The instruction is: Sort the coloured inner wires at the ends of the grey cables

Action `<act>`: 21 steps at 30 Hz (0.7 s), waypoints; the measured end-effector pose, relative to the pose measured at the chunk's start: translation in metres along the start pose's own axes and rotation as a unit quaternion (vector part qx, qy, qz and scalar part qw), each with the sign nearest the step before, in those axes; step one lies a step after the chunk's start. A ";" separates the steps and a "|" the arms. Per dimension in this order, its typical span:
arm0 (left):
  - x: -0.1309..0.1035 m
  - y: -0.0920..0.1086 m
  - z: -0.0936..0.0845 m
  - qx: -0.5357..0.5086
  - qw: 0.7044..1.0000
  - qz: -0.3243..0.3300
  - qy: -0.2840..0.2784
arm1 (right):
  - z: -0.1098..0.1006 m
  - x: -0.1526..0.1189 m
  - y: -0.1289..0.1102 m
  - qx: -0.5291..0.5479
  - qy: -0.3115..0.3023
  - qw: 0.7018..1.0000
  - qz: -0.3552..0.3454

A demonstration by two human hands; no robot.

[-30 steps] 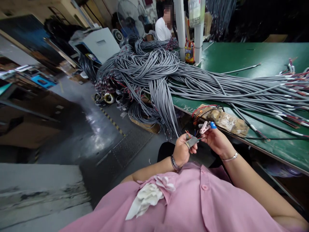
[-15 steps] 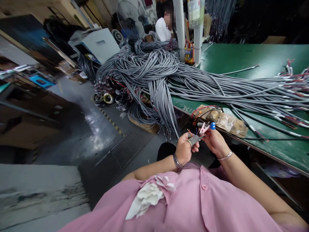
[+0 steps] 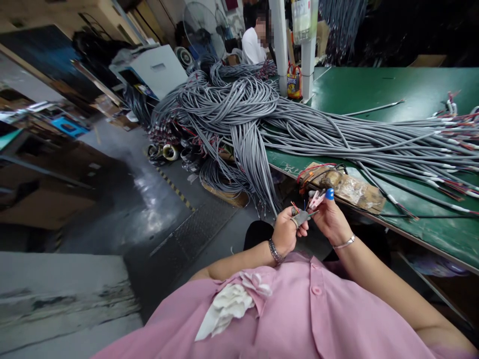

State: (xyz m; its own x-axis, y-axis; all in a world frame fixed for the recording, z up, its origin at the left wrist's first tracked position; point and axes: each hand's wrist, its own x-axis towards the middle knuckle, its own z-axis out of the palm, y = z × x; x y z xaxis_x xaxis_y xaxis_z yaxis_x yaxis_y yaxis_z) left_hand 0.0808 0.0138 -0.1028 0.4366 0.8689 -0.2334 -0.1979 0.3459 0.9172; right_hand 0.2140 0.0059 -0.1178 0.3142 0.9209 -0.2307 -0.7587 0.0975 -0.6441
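My left hand [image 3: 285,230] is closed round a grey cable end [image 3: 301,217], from which thin red, orange and blue wires [image 3: 295,205] fan out. Close beside it, my right hand [image 3: 333,219] pinches a small pink piece [image 3: 317,199] that looks like a clip. A blue finger cover [image 3: 330,194] sits on a digit of the right hand. Both hands are in front of my body, just off the bench edge, almost touching. Where the wires meet the pink piece is too small to make out.
Grey cables [image 3: 307,124] with bared ends lie in a thick bundle across the green bench [image 3: 359,89] and hang over its edge. A taped wooden block [image 3: 352,189] lies just beyond my hands. A person in white [image 3: 252,46] sits at the back near a fan [image 3: 204,30].
Both hands stay nearly in place. The pink piece in my right hand has turned slightly and looks more compact. The view has shifted a little.
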 end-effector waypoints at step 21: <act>-0.012 -0.005 -0.019 0.119 0.986 -0.047 -0.103 | -0.013 -0.026 -0.030 -0.359 -0.180 0.914 0.047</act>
State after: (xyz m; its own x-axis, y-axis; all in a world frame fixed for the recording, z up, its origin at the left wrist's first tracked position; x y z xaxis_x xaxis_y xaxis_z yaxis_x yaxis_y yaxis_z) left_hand 0.0599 0.0081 -0.1107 0.6170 0.7383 -0.2725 0.0521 0.3071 0.9502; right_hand 0.2363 -0.0260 -0.1017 -0.0404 0.9896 -0.1378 -0.1610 -0.1426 -0.9766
